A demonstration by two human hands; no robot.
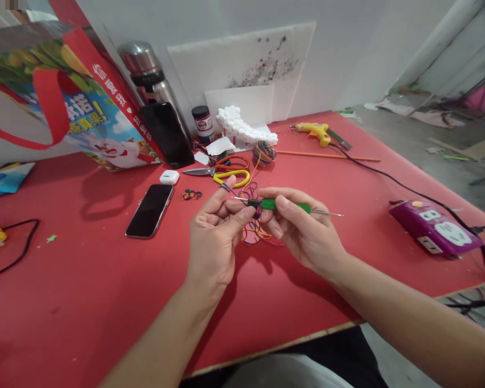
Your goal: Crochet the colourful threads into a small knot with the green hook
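My right hand (303,226) grips the green handle of a crochet hook (270,204), a thin metal shaft jutting from each end. The left tip reaches into a small dark multicoloured piece of crochet (257,209), pinched between my left thumb and fingers. My left hand (218,231) is closed on that piece, and a strand of yarn runs over its raised index finger. Loose multicoloured yarn (255,235) hangs and lies below and behind the hands. It seems to lead back to a yarn ball (264,153) on the table. My fingers partly cover the crochet piece.
Yellow-and-orange-handled scissors (231,179) lie just beyond my hands. A phone (150,211), a white earbud case (170,177) and a small crocheted piece (192,195) are left of them. Further right are a yellow glue gun (313,131) and a purple power strip (436,229) with a black cable.
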